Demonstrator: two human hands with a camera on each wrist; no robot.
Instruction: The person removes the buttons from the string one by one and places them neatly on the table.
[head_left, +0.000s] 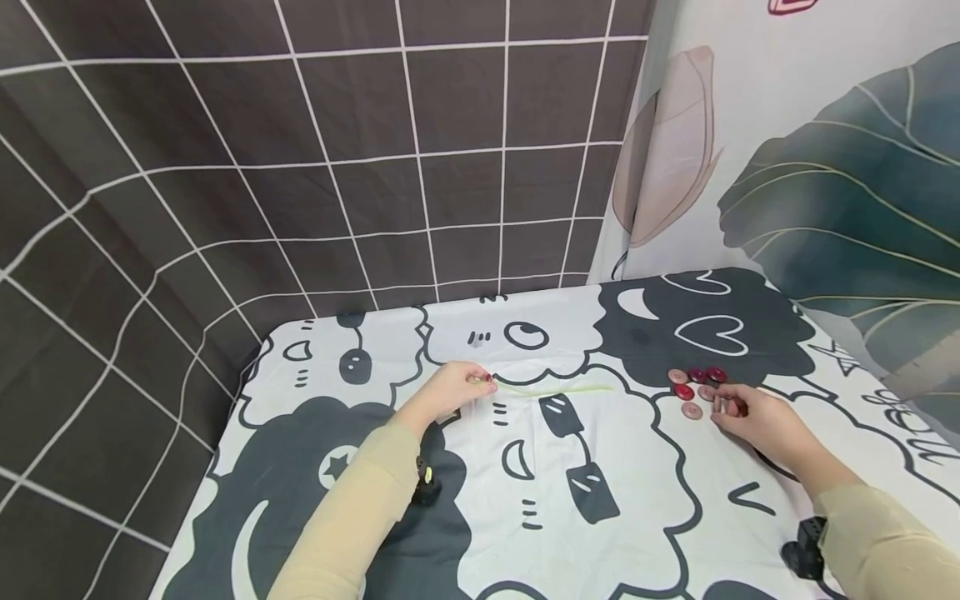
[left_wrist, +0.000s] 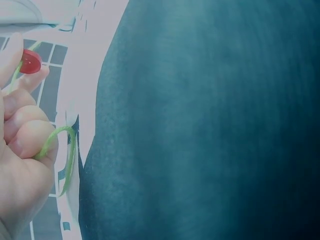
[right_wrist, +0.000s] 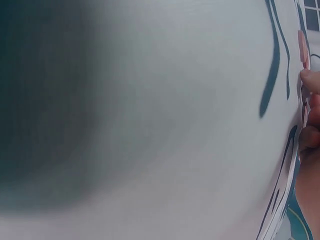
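My left hand (head_left: 457, 387) pinches a red button (left_wrist: 31, 61) between thumb and forefinger at mid-table. A thin green cord (left_wrist: 70, 150) runs by the button and through the curled fingers; its long end (head_left: 562, 390) stretches right over the cloth in the head view. At the right, my right hand (head_left: 765, 423) is at the edge of a small group of round buttons, its thumb and forefinger closed on what looks like a pale pink button (head_left: 721, 406), mostly hidden by the fingertips. Nearby lie a pink button (head_left: 692, 410), a bright red button (head_left: 682, 391) and a dark red button (head_left: 716, 375).
The table wears a black-and-white cartoon cloth (head_left: 615, 575). A dark curtain with white grid lines (head_left: 360, 108) hangs behind and to the left. At the right stands a leaf-print curtain (head_left: 847, 208). Small black cameras sit at both wrists.
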